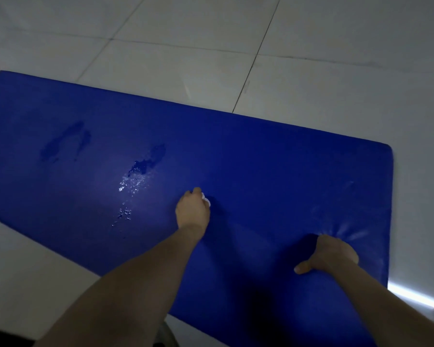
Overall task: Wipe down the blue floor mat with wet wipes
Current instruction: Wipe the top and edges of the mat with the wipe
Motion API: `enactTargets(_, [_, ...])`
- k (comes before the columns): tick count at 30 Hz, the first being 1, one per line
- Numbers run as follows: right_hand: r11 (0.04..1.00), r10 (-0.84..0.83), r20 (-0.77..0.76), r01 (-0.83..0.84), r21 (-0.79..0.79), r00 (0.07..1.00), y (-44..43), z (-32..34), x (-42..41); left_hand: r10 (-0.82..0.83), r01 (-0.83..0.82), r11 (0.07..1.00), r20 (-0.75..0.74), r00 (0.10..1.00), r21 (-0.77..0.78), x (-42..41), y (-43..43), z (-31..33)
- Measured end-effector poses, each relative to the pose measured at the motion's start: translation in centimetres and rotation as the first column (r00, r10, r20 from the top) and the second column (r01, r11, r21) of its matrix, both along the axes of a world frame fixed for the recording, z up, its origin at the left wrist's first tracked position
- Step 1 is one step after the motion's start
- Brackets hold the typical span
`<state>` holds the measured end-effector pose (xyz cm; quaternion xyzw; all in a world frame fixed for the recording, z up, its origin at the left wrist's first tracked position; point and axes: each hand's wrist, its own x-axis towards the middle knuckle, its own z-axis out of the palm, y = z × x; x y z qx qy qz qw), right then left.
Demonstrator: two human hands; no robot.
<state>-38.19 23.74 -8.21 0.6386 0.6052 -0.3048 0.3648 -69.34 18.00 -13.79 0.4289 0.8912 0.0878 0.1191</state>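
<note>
A large blue floor mat (273, 171) lies flat on pale floor tiles and fills the middle of the view. My left hand (192, 209) is near the mat's centre and grips a small crumpled white wet wipe (207, 199), holding it against the surface. Only a bit of the wipe shows past my fingers. My right hand (332, 254) presses down on the mat near its right end, thumb stretched to the left. The mat dents and creases around it.
Wet streaks and droplets (133, 181) glisten on the mat left of my left hand, with a darker damp patch (65, 144) farther left. Pale floor tiles (211, 46) surround the mat. A bright strip of light (414, 295) lies by the mat's right corner.
</note>
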Motion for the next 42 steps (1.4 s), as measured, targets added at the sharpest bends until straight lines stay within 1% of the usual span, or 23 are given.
enactTargets(2, [1.0,-0.006,-0.003,0.006,-0.001,1.0,0.0,0.0,-0.1,-0.039,0.039,0.999,0.042,0.998,0.014,2.6,-0.2,0.3])
enactTargets(6, [1.0,-0.014,-0.007,0.014,0.012,1.0,0.1,-0.3,-0.1,-0.203,0.2,0.979,0.095,0.975,0.04,9.5,-1.2,1.0])
enactTargets(9, [0.999,-0.002,-0.002,0.002,0.034,1.0,-0.1,-0.4,-0.2,-0.425,0.416,0.905,0.13,0.896,0.087,15.1,-2.6,1.0])
enactTargets(10, [0.999,-0.005,0.0,0.005,0.044,1.0,-0.2,-0.5,-0.2,-0.466,0.458,0.885,0.174,0.867,0.086,16.7,-3.2,0.6])
enactTargets(13, [0.995,-0.03,-0.017,0.031,0.096,0.999,-0.2,-1.0,-0.1,-0.613,0.614,0.787,0.21,0.762,0.069,19.5,-4.5,-0.9])
enactTargets(15, [0.995,-0.035,-0.023,0.037,0.095,0.999,-0.2,-1.1,0.1,-0.694,0.693,0.717,0.16,0.702,0.071,19.2,-4.7,-1.0])
enactTargets(16, [0.996,-0.032,-0.021,0.033,0.08,0.999,-0.2,-1.0,0.1,-0.712,0.709,0.701,0.122,0.692,0.073,18.6,-4.6,-1.0])
enactTargets(18, [0.999,-0.007,-0.016,0.008,0.053,1.0,-0.3,-0.9,0.1,-0.686,0.681,0.727,0.053,0.726,0.082,16.6,-4.3,-1.3])
enactTargets(20, [0.999,0.012,-0.01,-0.012,0.044,1.0,-0.3,-0.8,0.3,-0.581,0.578,0.811,0.009,0.814,0.095,14.0,-4.0,-1.3])
enactTargets(22, [0.999,0.008,-0.019,-0.007,0.047,1.0,-0.2,-0.7,0.5,-0.483,0.484,0.871,-0.035,0.875,0.086,10.9,-3.7,-1.1])
enactTargets(24, [0.999,0.006,-0.026,-0.005,0.045,1.0,-0.2,-0.7,0.5,-0.379,0.38,0.925,-0.041,0.925,0.015,7.0,-3.6,-0.5])
enactTargets(26, [0.999,0.011,-0.027,-0.01,0.039,1.0,-0.2,-0.8,0.6,-0.231,0.23,0.973,-0.047,0.972,-0.033,2.9,-3.7,-0.1])
enactTargets(29, [0.999,0.019,-0.033,-0.018,0.049,0.999,-0.2,-1.3,0.7,-0.022,0.023,0.999,0.019,1.0,-0.037,-0.9,-3.7,0.2])
enactTargets(32, [0.998,0.023,-0.047,-0.02,0.065,0.999,-0.1,-1.9,0.9,0.082,-0.078,0.996,0.084,0.993,-0.041,-0.2,-3.5,0.6])
enactTargets(34, [0.995,0.035,-0.072,-0.029,0.091,0.997,-0.3,-2.3,1.2,0.082,-0.078,0.996,0.123,0.989,-0.035,1.5,-3.7,0.7])
enactTargets(36, [0.995,0.034,-0.118,-0.022,0.101,0.992,-0.2,-2.5,1.5,0.049,-0.046,0.999,0.182,0.982,-0.02,3.4,-4.1,0.8])
enactTargets(39, [1.0,0.026,-0.225,-0.022,0.019,0.974,-0.2,-2.7,3.0,-0.021,0.02,1.0,0.242,0.97,0.008,7.6,-4.8,1.1])
enactTargets(41, [0.999,-0.015,-0.269,0.004,-0.04,0.963,-0.8,-2.3,3.8,-0.111,0.112,0.994,0.289,0.951,0.014,11.7,-5.4,1.3])
enactTargets(42, [0.998,0.005,-0.268,-0.019,-0.051,0.963,-1.4,-2.1,4.0,-0.166,0.171,0.985,0.318,0.934,0.014,14.0,-5.8,1.4])
